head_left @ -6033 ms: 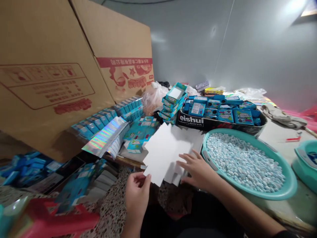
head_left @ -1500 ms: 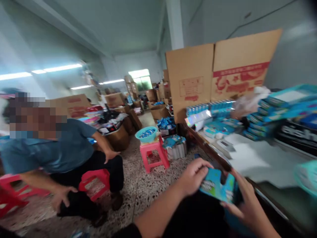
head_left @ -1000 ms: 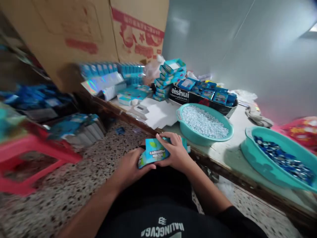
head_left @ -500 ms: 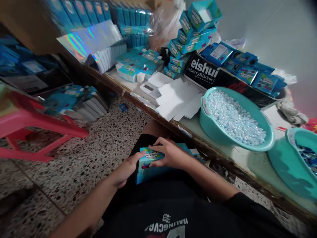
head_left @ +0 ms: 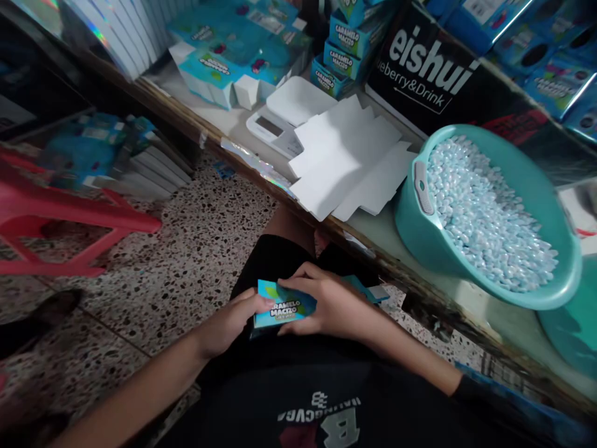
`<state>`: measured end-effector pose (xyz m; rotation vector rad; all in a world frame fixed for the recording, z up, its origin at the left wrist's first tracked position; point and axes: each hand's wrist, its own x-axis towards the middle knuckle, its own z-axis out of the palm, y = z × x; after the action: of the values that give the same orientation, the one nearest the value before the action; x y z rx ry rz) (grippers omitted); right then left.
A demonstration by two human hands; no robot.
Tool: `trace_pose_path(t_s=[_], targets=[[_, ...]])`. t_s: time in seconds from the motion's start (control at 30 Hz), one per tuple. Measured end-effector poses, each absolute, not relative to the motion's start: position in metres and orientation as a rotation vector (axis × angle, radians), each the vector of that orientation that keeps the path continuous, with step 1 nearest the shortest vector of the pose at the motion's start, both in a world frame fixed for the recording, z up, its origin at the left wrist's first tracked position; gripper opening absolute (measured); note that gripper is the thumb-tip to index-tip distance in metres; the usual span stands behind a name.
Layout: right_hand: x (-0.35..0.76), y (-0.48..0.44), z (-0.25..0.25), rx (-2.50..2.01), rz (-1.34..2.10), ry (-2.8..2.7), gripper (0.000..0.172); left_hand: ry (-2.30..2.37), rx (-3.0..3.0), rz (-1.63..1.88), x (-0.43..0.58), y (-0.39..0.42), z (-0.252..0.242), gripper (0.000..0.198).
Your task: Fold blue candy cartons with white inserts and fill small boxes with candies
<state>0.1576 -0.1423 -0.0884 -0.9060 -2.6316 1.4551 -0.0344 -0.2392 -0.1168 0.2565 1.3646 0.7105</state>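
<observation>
A blue printed cardboard candy box (head_left: 285,308) lies over my lap, its lettered panel facing up. My left hand (head_left: 233,318) grips its left end, thumb on top of the panel. Fingers and thumb of my right hand (head_left: 329,302) span the box from its far edge to its near edge. Beyond my right wrist, part of more blue cardboard (head_left: 357,286) with a white flap shows on my lap; whether it belongs to the same box I cannot tell.
On the table stand a teal basin (head_left: 415,249) of wrapped candies, flat white cartons (head_left: 345,155), a white scale (head_left: 280,127), flattened blue boxes (head_left: 233,50) and a black carton (head_left: 420,68). A red stool (head_left: 84,218) is on the floor at left, near stacked cardboard (head_left: 107,155).
The box has been turned so its lettered panel now faces up, and both hands have shifted with it. My view has moved closer to the table and lower.
</observation>
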Motion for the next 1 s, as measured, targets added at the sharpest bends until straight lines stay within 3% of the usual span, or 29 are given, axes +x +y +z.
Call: trace_pose_path(t_s=[0.13,0.3,0.5,0.63,0.8,1.0], targets=[[0.168,-0.135,-0.085,-1.048,1.180,-2.777,0.101,1.371,0.556,0.750,-0.041,-0.230,-0.115,0.038],[0.177,-0.134,-0.075,-0.897,0.837,-2.879,0.098,1.547,0.938,0.902,-0.048,-0.228,-0.098,0.067],[0.177,-0.148,-0.084,-0.686,0.530,-2.821,0.076,1.699,0.917,1.062,-0.043,-0.245,-0.123,0.048],[0.178,-0.150,-0.099,-0.676,0.594,-2.659,0.082,1.718,0.920,1.190,-0.047,-0.260,-0.144,0.057],[0.174,-0.140,-0.101,-0.732,0.679,-2.606,0.081,1.693,1.122,1.133,-0.061,-0.264,-0.145,0.041],[0.169,-0.134,-0.099,-0.826,0.753,-2.601,0.082,1.740,1.025,1.058,-0.063,-0.262,-0.140,0.040]])
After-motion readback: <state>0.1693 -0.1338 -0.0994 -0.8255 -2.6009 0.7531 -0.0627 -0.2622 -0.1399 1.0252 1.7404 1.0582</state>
